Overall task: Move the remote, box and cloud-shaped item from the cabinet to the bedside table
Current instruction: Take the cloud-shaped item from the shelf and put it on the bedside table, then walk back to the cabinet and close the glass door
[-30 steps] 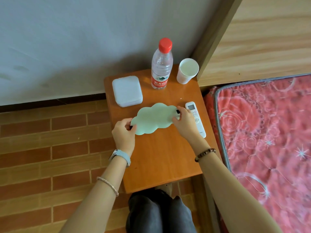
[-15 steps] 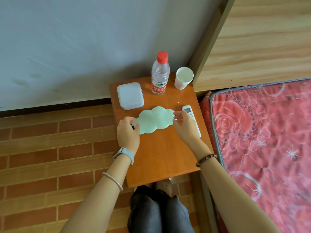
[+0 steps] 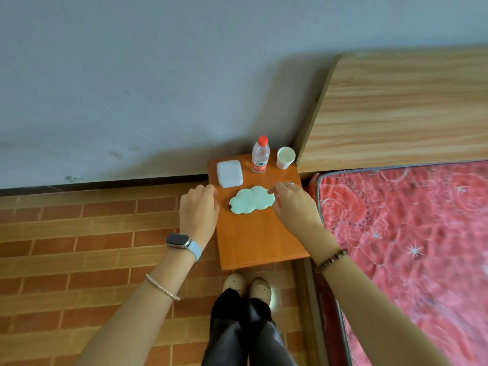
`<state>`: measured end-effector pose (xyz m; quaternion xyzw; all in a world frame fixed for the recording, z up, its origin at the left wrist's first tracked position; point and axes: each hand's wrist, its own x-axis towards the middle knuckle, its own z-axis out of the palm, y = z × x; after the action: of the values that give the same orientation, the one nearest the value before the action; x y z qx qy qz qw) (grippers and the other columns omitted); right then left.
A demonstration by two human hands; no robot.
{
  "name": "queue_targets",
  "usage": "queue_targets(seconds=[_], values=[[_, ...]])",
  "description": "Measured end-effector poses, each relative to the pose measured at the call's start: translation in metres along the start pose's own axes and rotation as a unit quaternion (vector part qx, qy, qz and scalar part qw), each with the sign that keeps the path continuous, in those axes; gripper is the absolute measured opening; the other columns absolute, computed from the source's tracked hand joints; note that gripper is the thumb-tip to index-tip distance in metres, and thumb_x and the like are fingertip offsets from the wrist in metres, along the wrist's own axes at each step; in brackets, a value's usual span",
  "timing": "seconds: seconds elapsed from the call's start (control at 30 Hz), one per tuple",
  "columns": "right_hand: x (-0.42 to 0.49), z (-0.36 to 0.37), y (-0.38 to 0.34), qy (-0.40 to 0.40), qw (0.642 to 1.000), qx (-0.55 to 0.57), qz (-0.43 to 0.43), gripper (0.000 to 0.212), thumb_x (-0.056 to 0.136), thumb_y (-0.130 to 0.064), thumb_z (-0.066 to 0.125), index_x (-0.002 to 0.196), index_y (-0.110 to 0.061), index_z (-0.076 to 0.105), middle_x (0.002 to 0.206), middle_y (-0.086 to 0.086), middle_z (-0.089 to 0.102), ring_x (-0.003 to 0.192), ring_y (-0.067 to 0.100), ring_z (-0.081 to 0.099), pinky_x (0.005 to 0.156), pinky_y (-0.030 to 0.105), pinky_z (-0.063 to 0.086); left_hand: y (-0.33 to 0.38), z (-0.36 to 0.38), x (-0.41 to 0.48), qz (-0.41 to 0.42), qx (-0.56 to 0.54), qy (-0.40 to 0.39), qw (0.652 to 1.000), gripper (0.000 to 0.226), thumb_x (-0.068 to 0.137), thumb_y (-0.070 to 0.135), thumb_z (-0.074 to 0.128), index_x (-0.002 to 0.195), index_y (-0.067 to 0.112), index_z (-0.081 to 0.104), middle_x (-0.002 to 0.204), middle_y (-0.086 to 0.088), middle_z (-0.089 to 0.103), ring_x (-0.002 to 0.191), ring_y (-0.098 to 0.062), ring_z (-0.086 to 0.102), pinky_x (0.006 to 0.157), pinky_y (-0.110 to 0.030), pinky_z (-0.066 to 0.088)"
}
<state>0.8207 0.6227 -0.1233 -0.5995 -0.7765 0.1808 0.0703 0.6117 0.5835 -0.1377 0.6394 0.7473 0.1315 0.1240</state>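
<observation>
Since half a second back: left hand (image 3: 199,207) has come off the cloud-shaped item (image 3: 250,203) and drawn out to the table's left edge. The camera has risen, so everything sits smaller and the person's shoes now show. Right hand (image 3: 293,204) has shifted less, with its fingertips still at the item's right lobe.

Hands: left loosely curled, holding nothing. Right relaxed, gripping nothing; cannot tell whether its fingertips still touch the item.

Positions: cloud-shaped item lies flat in the middle of the bedside table (image 3: 258,241), just in front of the white box (image 3: 229,173). Bottle (image 3: 260,155) and cup (image 3: 285,157) stand along the back edge. Remote not in sight; the right hand covers the strip beside the bed (image 3: 409,233) where it lay earlier.

Step in hand, as I judge it: letting go of the last item. To do it well, lift both hands straight up and away with no drag across the item, so it stays flat and clear of the box. The right hand should rise without catching the remote beneath it. All three then look placed, and the task is close to done.
</observation>
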Motion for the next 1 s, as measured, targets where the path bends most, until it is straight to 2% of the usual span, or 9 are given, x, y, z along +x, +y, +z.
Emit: queue_targets(seconds=[0.13, 0.27, 0.4, 0.53, 0.67, 0.77, 0.9, 1.0], values=[[-0.015, -0.033, -0.024, -0.008, 0.999, -0.035, -0.035, 0.024, 0.092, -0.011, 0.055, 0.114, -0.014, 0.061, 0.113, 0.008, 0.064, 0.098, 0.025, 0.061, 0.076, 0.032, 0.050, -0.003, -0.049, -0.021, -0.003, -0.006, 0.010, 1.000, 0.020, 0.092, 0.015, 0.056, 0.110, 0.012, 0.062, 0.100, -0.006, 0.066, 0.090, -0.021, 0.061, 0.079, -0.033, 0.051], [-0.020, -0.042, -0.043, -0.035, 0.995, -0.061, -0.065, 0.019, 0.092, -0.014, 0.054, 0.110, -0.015, 0.060, 0.107, 0.006, 0.065, 0.090, 0.023, 0.063, 0.072, 0.032, 0.055, -0.013, -0.078, -0.050, -0.023, 0.007, 0.040, 0.999, 0.019, 0.091, 0.015, 0.056, 0.108, 0.011, 0.063, 0.098, -0.005, 0.066, 0.088, -0.022, 0.061, 0.077, -0.035, 0.051], [-0.022, -0.041, -0.072, -0.046, 0.989, -0.076, -0.119, 0.015, 0.094, -0.017, 0.054, 0.109, -0.017, 0.059, 0.106, 0.004, 0.065, 0.088, 0.022, 0.065, 0.068, 0.030, 0.056, -0.034, -0.094, -0.082, -0.071, 0.026, 0.064, 0.995, 0.018, 0.090, 0.014, 0.057, 0.107, 0.011, 0.063, 0.095, -0.006, 0.067, 0.086, -0.024, 0.061, 0.077, -0.036, 0.051], [-0.026, -0.035, -0.110, -0.066, 0.977, -0.078, -0.184, 0.019, 0.095, -0.017, 0.049, 0.111, -0.017, 0.059, 0.106, 0.006, 0.065, 0.090, 0.026, 0.064, 0.068, 0.035, 0.056, -0.059, -0.106, -0.123, -0.134, 0.041, 0.071, 0.988, 0.018, 0.091, 0.015, 0.056, 0.108, 0.012, 0.063, 0.096, -0.005, 0.067, 0.087, -0.024, 0.061, 0.078, -0.037, 0.050], [-0.038, -0.024, -0.155, -0.094, 0.962, -0.077, -0.245, 0.023, 0.096, -0.016, 0.047, 0.114, -0.017, 0.060, 0.109, 0.007, 0.063, 0.097, 0.029, 0.062, 0.070, 0.035, 0.050, -0.088, -0.122, -0.172, -0.196, 0.051, 0.080, 0.976, 0.016, 0.091, 0.014, 0.056, 0.105, 0.012, 0.064, 0.097, -0.004, 0.066, 0.088, -0.023, 0.061, 0.079, -0.036, 0.049], [-0.051, -0.014, -0.192, -0.111, 0.949, -0.075, -0.285, 0.024, 0.096, -0.017, 0.046, 0.115, -0.019, 0.061, 0.111, 0.005, 0.063, 0.099, 0.027, 0.062, 0.075, 0.037, 0.054, -0.111, -0.135, -0.214, -0.238, 0.060, 0.094, 0.965, 0.014, 0.090, 0.014, 0.058, 0.102, 0.012, 0.064, 0.094, -0.004, 0.066, 0.086, -0.022, 0.061, 0.078, -0.036, 0.048], [-0.081, 0.001, -0.246, -0.121, 0.924, -0.082, -0.353, 0.025, 0.097, -0.016, 0.044, 0.115, -0.019, 0.060, 0.111, 0.005, 0.063, 0.095, 0.026, 0.062, 0.070, 0.034, 0.052, -0.138, -0.156, -0.276, -0.288, 0.077, 0.114, 0.948, 0.011, 0.090, 0.015, 0.057, 0.097, 0.012, 0.063, 0.090, -0.003, 0.065, 0.079, -0.018, 0.057, 0.072, -0.031, 0.044], [-0.112, 0.013, -0.290, -0.128, 0.898, -0.098, -0.410, 0.023, 0.098, -0.015, 0.046, 0.117, -0.017, 0.059, 0.111, 0.004, 0.062, 0.092, 0.023, 0.062, 0.063, 0.028, 0.046, -0.160, -0.168, -0.326, -0.334, 0.073, 0.124, 0.932, 0.012, 0.090, 0.014, 0.056, 0.100, 0.011, 0.062, 0.092, -0.005, 0.064, 0.083, -0.023, 0.060, 0.074, -0.036, 0.048]])
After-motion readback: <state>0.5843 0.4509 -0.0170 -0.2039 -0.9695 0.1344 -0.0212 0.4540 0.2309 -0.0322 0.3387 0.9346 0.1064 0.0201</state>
